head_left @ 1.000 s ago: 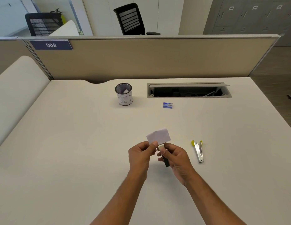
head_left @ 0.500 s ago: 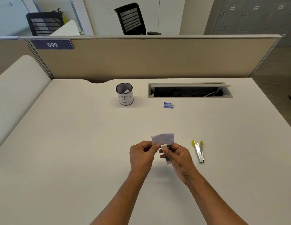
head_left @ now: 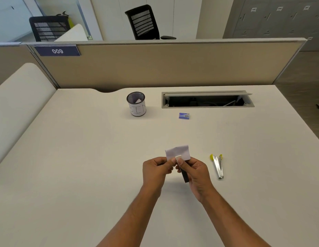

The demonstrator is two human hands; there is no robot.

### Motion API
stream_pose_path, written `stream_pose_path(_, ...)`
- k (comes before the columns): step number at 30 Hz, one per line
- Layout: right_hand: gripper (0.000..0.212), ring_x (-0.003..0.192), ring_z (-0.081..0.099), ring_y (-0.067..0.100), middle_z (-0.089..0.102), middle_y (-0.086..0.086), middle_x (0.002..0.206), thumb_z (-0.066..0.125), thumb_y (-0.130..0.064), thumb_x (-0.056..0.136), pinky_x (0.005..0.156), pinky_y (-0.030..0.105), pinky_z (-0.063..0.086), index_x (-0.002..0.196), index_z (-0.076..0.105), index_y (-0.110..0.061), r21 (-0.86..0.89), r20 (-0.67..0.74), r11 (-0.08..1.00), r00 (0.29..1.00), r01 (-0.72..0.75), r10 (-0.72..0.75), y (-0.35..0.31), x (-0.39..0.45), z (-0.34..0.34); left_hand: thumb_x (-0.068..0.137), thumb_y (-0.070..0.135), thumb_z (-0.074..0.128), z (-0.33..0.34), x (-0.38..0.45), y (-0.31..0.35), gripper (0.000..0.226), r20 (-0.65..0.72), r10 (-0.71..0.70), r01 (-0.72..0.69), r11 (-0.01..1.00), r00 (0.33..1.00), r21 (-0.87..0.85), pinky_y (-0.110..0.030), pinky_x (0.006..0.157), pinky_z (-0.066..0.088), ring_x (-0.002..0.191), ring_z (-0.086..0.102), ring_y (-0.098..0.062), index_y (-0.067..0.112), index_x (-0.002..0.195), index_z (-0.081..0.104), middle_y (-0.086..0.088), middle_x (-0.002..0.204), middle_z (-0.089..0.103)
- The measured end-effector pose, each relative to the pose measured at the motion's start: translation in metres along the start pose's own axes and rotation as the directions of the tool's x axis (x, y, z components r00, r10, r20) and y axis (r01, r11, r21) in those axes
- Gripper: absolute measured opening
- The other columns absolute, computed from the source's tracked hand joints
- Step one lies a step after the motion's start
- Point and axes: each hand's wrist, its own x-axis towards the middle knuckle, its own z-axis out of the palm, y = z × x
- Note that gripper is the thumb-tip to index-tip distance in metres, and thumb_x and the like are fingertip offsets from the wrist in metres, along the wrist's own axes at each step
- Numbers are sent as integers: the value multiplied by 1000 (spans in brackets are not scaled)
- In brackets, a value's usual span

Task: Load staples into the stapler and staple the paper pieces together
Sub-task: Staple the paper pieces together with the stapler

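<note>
Both hands meet above the middle of the desk. My left hand (head_left: 156, 170) pinches the lower left edge of the white paper pieces (head_left: 178, 152), which stand up above the fingers. My right hand (head_left: 195, 172) grips a small dark stapler (head_left: 184, 174) with a white tip; its tip sits over the paper's lower edge. Most of the stapler is hidden in the palm. A small blue staple box (head_left: 184, 116) lies farther back on the desk. A metal tool with yellow tips (head_left: 217, 165), split in a V, lies on the desk just right of my right hand.
A mesh pen cup (head_left: 136, 104) with a white label stands at the back. An open cable tray (head_left: 206, 100) is set into the desk (head_left: 83, 157) behind the staple box. A beige partition (head_left: 155, 65) closes off the far edge.
The paper has shifted right and turned level, and now sits in the stapler's tip. Both hands have drawn closer together and slightly right.
</note>
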Motion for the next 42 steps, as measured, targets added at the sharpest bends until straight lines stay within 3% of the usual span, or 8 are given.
stream_pose_path(5, 63, 76, 63, 15, 73, 8, 84, 86, -65, 64, 72, 26, 53, 97, 81, -11, 28, -14, 999, 999, -42, 43, -1, -2, 2, 78, 31, 87, 0, -1, -1, 19, 32, -30, 30, 1000, 999, -5, -25, 68, 58, 65, 66, -13, 12, 75, 81, -7, 72, 74)
stream_pose_path(13, 33, 69, 54, 17, 71, 6, 81, 80, -43, 77, 66, 28, 47, 86, 78, -12, 93, -31, 992, 995, -88, 91, -8, -4, 6, 80, 26, 85, 1, -1, -1, 7, 41, -19, 18, 999, 999, 32, -23, 67, 57, 66, 66, -12, 20, 77, 83, -4, 77, 78)
stream_pose_path(29, 48, 70, 59, 16, 68, 9, 76, 81, -52, 73, 69, 27, 53, 91, 81, -7, 71, -58, 994, 995, -78, 83, 1, -7, 7, 81, 24, 84, 0, -2, -8, 16, -1, -48, 48, 999, 999, -4, -27, 70, 60, 64, 65, -13, 11, 73, 81, -11, 75, 75)
stream_pose_path(33, 49, 71, 63, 16, 73, 9, 79, 82, -54, 68, 69, 27, 54, 90, 82, -11, 58, -94, 994, 991, -90, 95, 1, -7, 9, 84, 25, 81, -1, -3, -9, 14, 9, -41, 41, 999, 999, 10, -28, 73, 60, 73, 69, -17, 12, 82, 80, -7, 78, 76)
stream_pose_path(35, 48, 72, 64, 17, 75, 9, 81, 82, -54, 67, 70, 30, 55, 92, 82, -12, 50, -117, 994, 988, -94, 99, 2, -7, 9, 86, 33, 79, 0, -5, -8, 18, -14, -34, 34, 999, 999, -16, -22, 69, 58, 82, 74, -16, 16, 93, 79, 0, 85, 78)
stream_pose_path(37, 46, 73, 64, 20, 74, 10, 81, 81, -50, 70, 72, 32, 56, 94, 82, -11, 50, -129, 994, 986, -102, 108, 3, -6, 9, 86, 42, 77, 4, -6, -8, 28, 22, -51, 52, 997, 998, -62, -23, 75, 58, 91, 75, -14, 20, 102, 78, 1, 94, 79)
stream_pose_path(40, 41, 70, 61, 21, 71, 12, 75, 80, -46, 74, 71, 32, 53, 88, 81, -8, 28, -128, 995, 987, -99, 102, 4, -6, 9, 84, 43, 80, 9, -8, -9, 34, 114, -54, 65, 994, 992, -93, -38, 90, 60, 89, 73, -22, 12, 99, 79, -17, 95, 76)
stream_pose_path(42, 39, 67, 60, 20, 69, 13, 71, 79, -44, 75, 68, 30, 52, 84, 81, -6, 13, -138, 997, 987, -81, 82, 3, -6, 8, 83, 38, 82, 11, -8, -10, 33, 147, -60, 82, 986, 987, -148, -41, 92, 60, 84, 70, -27, 8, 97, 79, -26, 97, 73)
